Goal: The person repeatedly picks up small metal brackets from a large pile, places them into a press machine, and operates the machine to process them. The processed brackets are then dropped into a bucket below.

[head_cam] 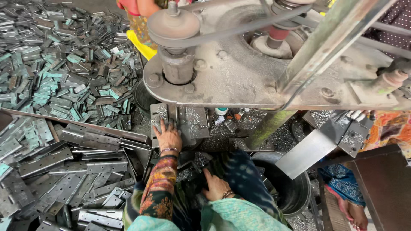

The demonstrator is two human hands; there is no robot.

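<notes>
My left hand (169,136) lies flat, fingers spread, pressing a grey metal hinge plate (159,114) onto the work table under the drill spindle (176,68) of a grey belt-driven machine. A second hinge leaf (195,122), strewn with metal chips, lies just right of that hand. My right hand (215,187) rests low by my lap, fingers stretched toward dark small plates (192,164). Whether it holds one is hidden.
Heaps of grey and greenish hinge plates (64,72) cover the floor at left, with longer hinges (64,171) nearer me. A black tub (295,192) stands at right. Another person's hand (357,114) touches a plate at the right, their feet (351,209) below. The machine's green column (267,128) rises centre-right.
</notes>
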